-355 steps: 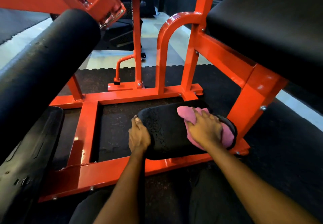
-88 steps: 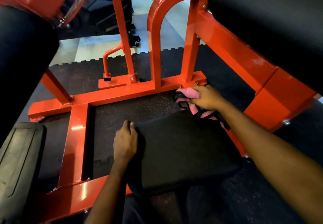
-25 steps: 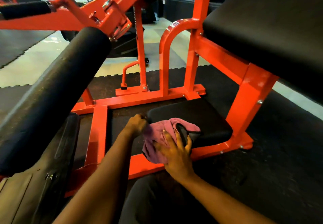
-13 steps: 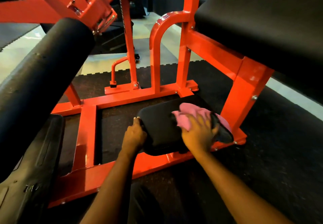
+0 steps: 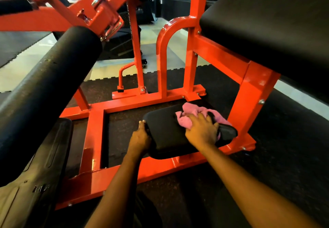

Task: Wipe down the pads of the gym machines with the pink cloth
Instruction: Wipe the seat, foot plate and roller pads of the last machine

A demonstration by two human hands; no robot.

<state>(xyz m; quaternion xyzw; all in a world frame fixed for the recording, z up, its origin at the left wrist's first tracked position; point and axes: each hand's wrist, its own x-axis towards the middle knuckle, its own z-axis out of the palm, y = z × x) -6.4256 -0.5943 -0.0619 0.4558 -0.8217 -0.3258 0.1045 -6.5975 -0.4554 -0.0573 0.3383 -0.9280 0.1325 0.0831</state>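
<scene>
A low black pad [image 5: 165,131] sits inside the orange machine frame [image 5: 92,138] near the floor. The pink cloth [image 5: 188,119] lies bunched on the pad's far right part. My right hand [image 5: 201,129] presses down on the cloth with fingers spread over it. My left hand [image 5: 140,137] grips the pad's left edge, fingers curled around the rim. Part of the cloth is hidden under my right hand.
A long black roller pad [image 5: 44,94] slants across the left. A large black bench pad [image 5: 270,19] overhangs at the upper right on an orange post [image 5: 249,106]. A grey footplate [image 5: 32,183] lies at the lower left. Dark rubber flooring [image 5: 284,156] spreads to the right.
My right hand with the cloth has slid from the pad's near left corner to its far right part. My left hand has kept its grip on the left edge.
</scene>
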